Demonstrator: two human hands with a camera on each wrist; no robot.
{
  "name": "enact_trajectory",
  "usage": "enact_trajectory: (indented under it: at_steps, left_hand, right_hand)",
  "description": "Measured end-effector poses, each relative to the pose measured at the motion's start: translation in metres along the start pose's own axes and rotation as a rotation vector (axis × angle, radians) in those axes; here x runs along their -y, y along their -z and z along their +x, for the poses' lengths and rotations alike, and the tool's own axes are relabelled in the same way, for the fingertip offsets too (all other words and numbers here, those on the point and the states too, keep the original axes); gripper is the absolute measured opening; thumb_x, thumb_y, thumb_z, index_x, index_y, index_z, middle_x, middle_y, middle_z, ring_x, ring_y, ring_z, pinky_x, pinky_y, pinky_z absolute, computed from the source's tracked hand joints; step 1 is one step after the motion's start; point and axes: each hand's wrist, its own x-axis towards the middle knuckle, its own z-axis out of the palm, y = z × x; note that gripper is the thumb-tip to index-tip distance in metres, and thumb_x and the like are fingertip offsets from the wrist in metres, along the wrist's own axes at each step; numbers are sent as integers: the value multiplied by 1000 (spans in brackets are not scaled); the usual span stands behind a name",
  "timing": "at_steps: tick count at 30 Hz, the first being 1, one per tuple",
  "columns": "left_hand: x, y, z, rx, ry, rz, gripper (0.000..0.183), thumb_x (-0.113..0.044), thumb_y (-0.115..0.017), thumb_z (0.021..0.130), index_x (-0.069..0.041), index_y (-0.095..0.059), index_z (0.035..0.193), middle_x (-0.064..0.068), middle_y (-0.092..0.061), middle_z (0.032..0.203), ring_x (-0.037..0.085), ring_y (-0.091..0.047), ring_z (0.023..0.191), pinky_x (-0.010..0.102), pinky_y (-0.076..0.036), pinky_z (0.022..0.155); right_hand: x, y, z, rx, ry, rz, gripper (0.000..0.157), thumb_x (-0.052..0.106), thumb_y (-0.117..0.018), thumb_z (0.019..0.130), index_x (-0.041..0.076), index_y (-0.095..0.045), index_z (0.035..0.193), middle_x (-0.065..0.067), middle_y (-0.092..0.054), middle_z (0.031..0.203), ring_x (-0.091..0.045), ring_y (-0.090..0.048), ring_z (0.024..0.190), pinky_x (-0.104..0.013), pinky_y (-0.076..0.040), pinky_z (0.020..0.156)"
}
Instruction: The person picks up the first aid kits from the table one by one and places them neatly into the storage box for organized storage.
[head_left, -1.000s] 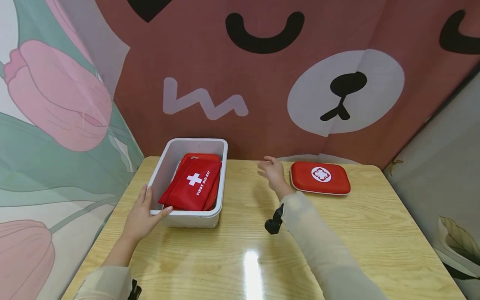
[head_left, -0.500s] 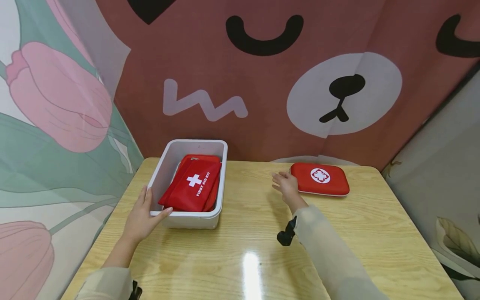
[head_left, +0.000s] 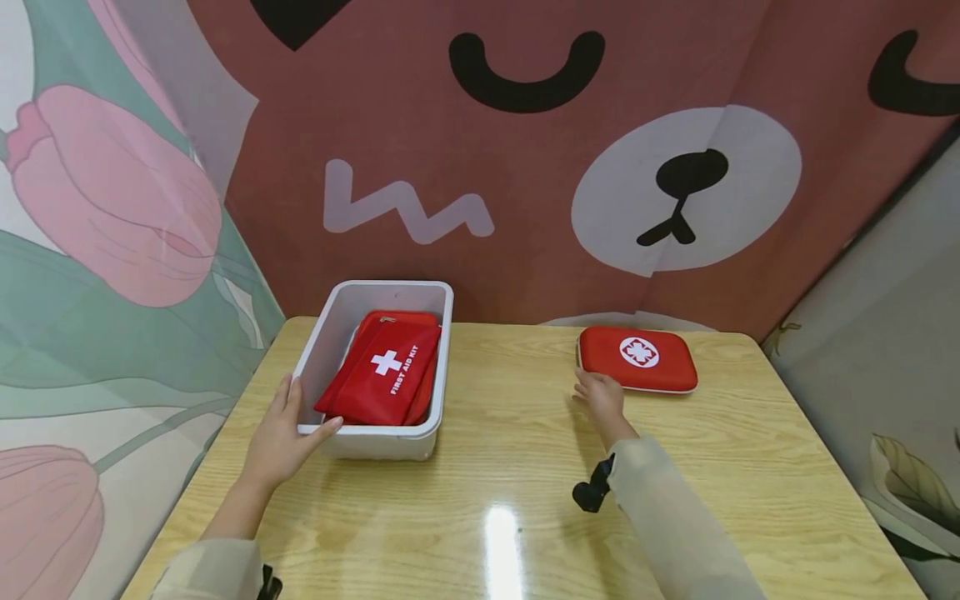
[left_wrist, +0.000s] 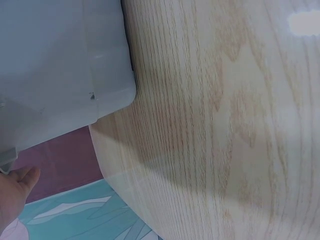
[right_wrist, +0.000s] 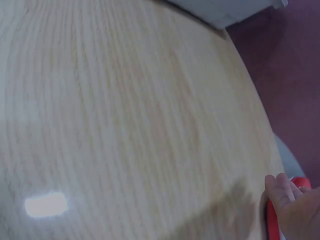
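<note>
A white plastic bin (head_left: 375,446) stands at the left of the table. Inside lies a red pouch (head_left: 367,400) printed FIRST AID KIT, on top of another red item (head_left: 426,392). My left hand (head_left: 277,442) holds the bin's near left corner, thumb over the front rim and fingers along the left side. A flat red zip case (head_left: 671,362) with a white round emblem rests at the back right. My right hand (head_left: 606,404) is at its near left corner, fingers extended; whether they touch it I cannot tell. The right wrist view shows the fingers (right_wrist: 281,190) in front of the red case (right_wrist: 272,222).
The wooden table (head_left: 510,433) has its back edge against a brown cloth (head_left: 450,275) with a bear print. A floral cloth (head_left: 142,350) hangs at the left, a grey one (head_left: 892,275) at the right. Bare wood lies between the bin and the case.
My right hand has moved right and nearer to me, from the gap beside the case to its near left corner. My left hand and the bin have stayed put.
</note>
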Motion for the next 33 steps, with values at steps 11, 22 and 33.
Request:
enact_trajectory:
  at_steps: [11,22,33]
  left_hand:
    - [0,-1,1,6,16,2,95,-52,-55,75,4,-8,136,27,-8,138,47,-19,118,60,-36,76]
    - [3,0,-1,22,33,4,94,-52,-54,76,3,-7,136,25,-6,139,46,-17,120,60,-36,76]
    - [4,-3,0,-4,-1,10,92,-49,-55,77,4,-9,136,25,-9,138,45,-20,119,60,-36,77]
  right_hand:
    - [-16,27,16,-199,-148,52,58,20,-57,82,-7,-32,126,-23,-40,119,-24,-54,88,-36,-45,79]
    - [-11,40,20,-275,-223,227,52,20,-55,83,-2,-30,124,-14,-44,99,-14,-55,65,-39,-43,78]
    - [0,43,31,-236,-269,340,66,29,-49,86,7,-14,137,-18,-31,124,-28,-37,113,-40,-37,88]
